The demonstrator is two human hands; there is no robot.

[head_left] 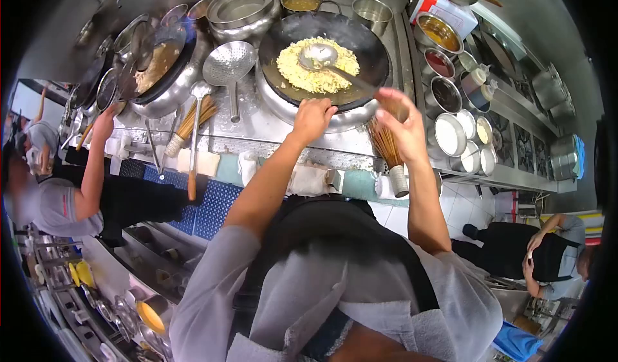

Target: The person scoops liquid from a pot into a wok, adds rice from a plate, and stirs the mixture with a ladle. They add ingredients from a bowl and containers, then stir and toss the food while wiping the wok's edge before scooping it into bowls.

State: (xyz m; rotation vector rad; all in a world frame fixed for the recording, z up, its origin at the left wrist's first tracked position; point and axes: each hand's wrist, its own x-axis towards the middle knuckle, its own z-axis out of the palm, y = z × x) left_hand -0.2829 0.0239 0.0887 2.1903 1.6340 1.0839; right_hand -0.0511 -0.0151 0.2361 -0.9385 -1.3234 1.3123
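Note:
In the head view, a black wok (270, 72) sits on a round steel burner ring, with yellow fried rice (293, 72) spread in its middle. My left hand (312, 122) is closed at the wok's near rim, its fingers curled over the edge. At the wok's right side, my right hand (405, 127) is loosely closed around the blurred handle end of a ladle (318, 54). The ladle's bowl rests on the rice. Below my right hand a bamboo brush (385, 144) lies on the counter edge. Left of the wok is a perforated strainer (228, 63).
Sauce and seasoning containers (450, 135) stand at right. Another ladle (193, 140) and bamboo brush (193, 120) lie left. A co-worker (64, 201) stands at a second wok (183, 56) on the left; another person (521, 249) is at right. Steel pots (241, 5) line the back.

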